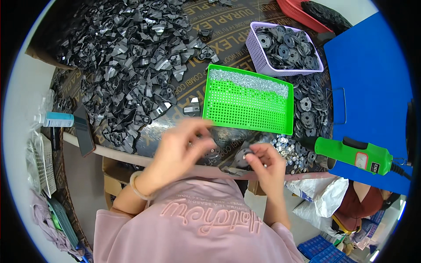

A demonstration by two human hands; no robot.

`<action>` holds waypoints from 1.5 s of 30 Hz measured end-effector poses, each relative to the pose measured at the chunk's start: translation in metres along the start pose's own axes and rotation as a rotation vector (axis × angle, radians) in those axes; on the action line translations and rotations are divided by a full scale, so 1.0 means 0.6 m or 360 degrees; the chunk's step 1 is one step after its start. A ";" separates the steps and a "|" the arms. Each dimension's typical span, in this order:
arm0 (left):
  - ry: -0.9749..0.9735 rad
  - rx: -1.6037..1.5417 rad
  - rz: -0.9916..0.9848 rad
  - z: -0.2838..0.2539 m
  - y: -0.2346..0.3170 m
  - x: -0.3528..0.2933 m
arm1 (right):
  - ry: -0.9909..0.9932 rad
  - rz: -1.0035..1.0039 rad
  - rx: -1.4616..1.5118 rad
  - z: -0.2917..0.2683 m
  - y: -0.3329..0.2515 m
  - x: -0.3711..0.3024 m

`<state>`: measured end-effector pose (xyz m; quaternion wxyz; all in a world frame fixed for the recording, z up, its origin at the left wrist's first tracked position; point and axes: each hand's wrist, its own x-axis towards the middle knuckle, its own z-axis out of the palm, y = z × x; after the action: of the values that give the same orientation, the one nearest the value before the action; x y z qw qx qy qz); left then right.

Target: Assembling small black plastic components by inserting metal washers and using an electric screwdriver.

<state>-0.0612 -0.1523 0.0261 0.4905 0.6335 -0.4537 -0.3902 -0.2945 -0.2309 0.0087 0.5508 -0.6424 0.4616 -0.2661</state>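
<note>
My right hand (pixel 268 163) pinches a dark grey round disc (pixel 241 158) by its edge, near the table's front edge. Something small and pale shows at its fingertips, too small to name. My left hand (pixel 186 142) hovers by the near left corner of a green perforated tray (pixel 245 107), its curved fingers apart from the thumb. Nothing shows held in it. Below its fingertips another round dark part (pixel 213 151) lies partly covered. Silvery small screws (pixel 250 83) fill the tray's far end. One black angular plastic piece (pixel 191 106) lies left of the tray.
Black angular pieces (pixel 131 65) form a large heap at left. A lilac basket (pixel 258 55) holds discs, with more discs (pixel 309 105) beside it. Small metal caps (pixel 287 149) lie near a green electric screwdriver (pixel 355 155). A phone (pixel 83 131) and blue bottle (pixel 59 119) are at left.
</note>
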 end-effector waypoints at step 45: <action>-0.0075 -0.0293 0.0107 -0.058 -0.022 0.023 | 0.0675 -0.0161 -0.0994 -0.107 0.037 -0.058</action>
<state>-0.0219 -0.1550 0.0201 0.5486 0.5608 -0.4485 -0.4282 -0.3706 -0.2291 0.0091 0.2068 -0.7321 0.5918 -0.2664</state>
